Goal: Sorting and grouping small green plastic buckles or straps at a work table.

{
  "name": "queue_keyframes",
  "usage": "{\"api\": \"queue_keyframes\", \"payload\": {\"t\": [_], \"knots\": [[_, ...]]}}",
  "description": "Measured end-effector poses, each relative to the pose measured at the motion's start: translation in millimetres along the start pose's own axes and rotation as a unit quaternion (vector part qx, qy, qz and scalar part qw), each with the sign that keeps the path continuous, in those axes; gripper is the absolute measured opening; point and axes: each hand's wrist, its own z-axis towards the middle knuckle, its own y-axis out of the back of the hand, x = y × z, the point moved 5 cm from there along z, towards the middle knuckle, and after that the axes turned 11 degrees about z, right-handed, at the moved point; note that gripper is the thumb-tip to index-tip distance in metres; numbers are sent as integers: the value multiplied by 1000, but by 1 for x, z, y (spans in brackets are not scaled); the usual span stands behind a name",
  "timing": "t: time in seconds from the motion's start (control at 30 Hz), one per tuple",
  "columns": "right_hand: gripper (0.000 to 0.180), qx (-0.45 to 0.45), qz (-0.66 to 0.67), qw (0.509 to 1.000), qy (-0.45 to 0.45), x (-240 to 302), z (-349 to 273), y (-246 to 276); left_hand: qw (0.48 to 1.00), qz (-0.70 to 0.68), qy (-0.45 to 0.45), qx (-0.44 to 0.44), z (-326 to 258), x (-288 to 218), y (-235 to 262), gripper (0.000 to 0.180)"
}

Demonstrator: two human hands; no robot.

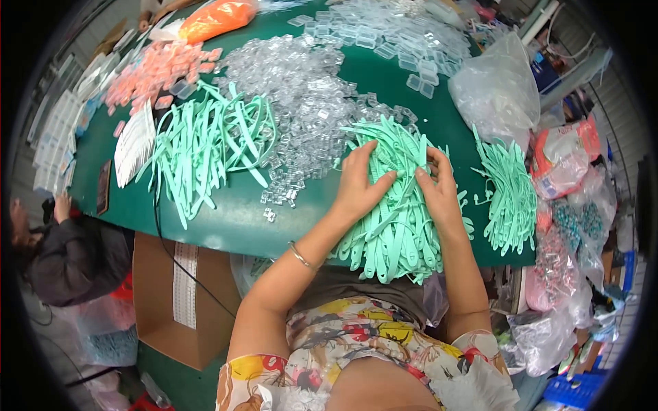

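Left hand (358, 185): spread wide, laid against green strap pile (391, 236), centre-right
Right hand (440, 190): one strap (421, 152) apparently pinched
Seemingly aligned: strap bundle (508, 202), right of frame
Seemingly unaligned: strap tangle (195, 147), upper left

A workshop, by the look of it — one where small plastic parts lie loose in bulk. The green surface (240, 226) carries whole heaps: clear pieces (295, 82), coral pieces (154, 72) and mint-green strips (394, 236) (far more than any household would keep). Stuffed plastic bags (497, 85) crowd the right side, a cardboard box (152, 301) stands below the edge — and a second person (82, 257) is at the left end.
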Motion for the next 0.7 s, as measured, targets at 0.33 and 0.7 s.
{"api": "queue_keyframes", "payload": {"t": [0.33, 0.7], "knots": [[70, 12, -284, 955, 87, 41, -11, 51, 999, 7, 27, 20, 3, 1, -1, 66], [66, 3, -303, 950, 79, -5, -19, 30, 999, -12, 29, 28, 10, 1, -6, 65]]}}
